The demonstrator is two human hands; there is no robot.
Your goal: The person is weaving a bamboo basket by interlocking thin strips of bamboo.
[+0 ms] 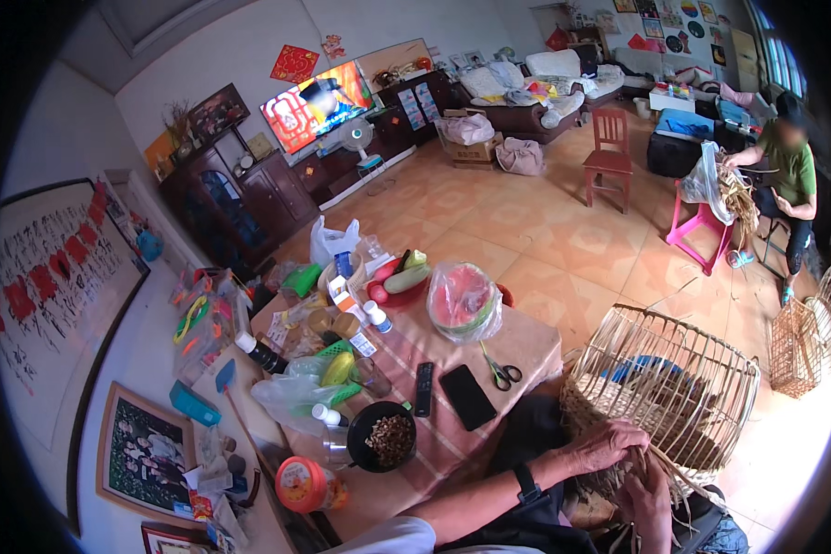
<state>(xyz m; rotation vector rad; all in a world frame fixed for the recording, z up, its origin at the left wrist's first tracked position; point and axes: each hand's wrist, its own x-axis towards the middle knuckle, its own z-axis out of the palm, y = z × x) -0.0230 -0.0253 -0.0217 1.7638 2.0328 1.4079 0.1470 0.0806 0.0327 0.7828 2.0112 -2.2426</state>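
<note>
At lower right of the frame, a half-woven wicker basket [660, 383] lies tipped on its side. The left hand [605, 445] rests on its lower rim with fingers curled around the weave. Just below, the right hand [649, 503] has its fingers closed on loose cane strips [681, 477]. Left of centre, a cluttered table [526, 343] carries scissors [500, 371] and a phone [467, 396].
</note>
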